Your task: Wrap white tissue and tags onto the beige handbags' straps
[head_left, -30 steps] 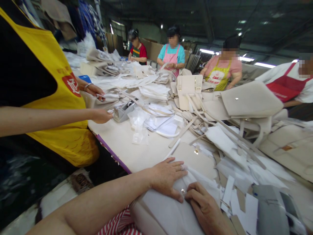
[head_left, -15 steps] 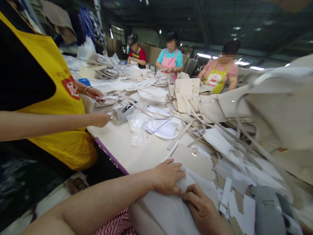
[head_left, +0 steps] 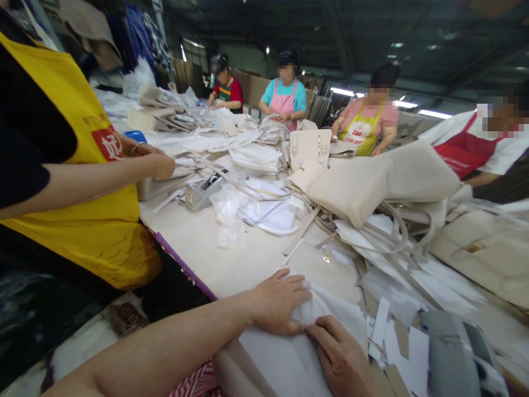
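A thin white sheet (head_left: 275, 358), like wrapping paper, covers most of a beige piece (head_left: 231, 366) near my lap. My left hand (head_left: 281, 302) lies flat across the sheet's far part, fingers stretched out. Close beside it, my right hand (head_left: 341, 353) has its fingers curled, with thumb and forefinger pinching the sheet by my left thumb. Just beyond my hands is a beige bag panel (head_left: 318, 278) with a small gold clasp (head_left: 327, 257). The underside of the sheet is hidden.
Beige bags (head_left: 351, 184) and straps are piled at right. A grey tape dispenser (head_left: 448, 353) stands near right, another dispenser (head_left: 202, 193) farther left. A co-worker in a yellow apron (head_left: 111, 231) stands at left; several others work across the table (head_left: 185, 234).
A beige bag that hung raised at the right now rests on the pile, and a co-worker in a red apron shows behind it. My hands stay nearly in place on the sheet.
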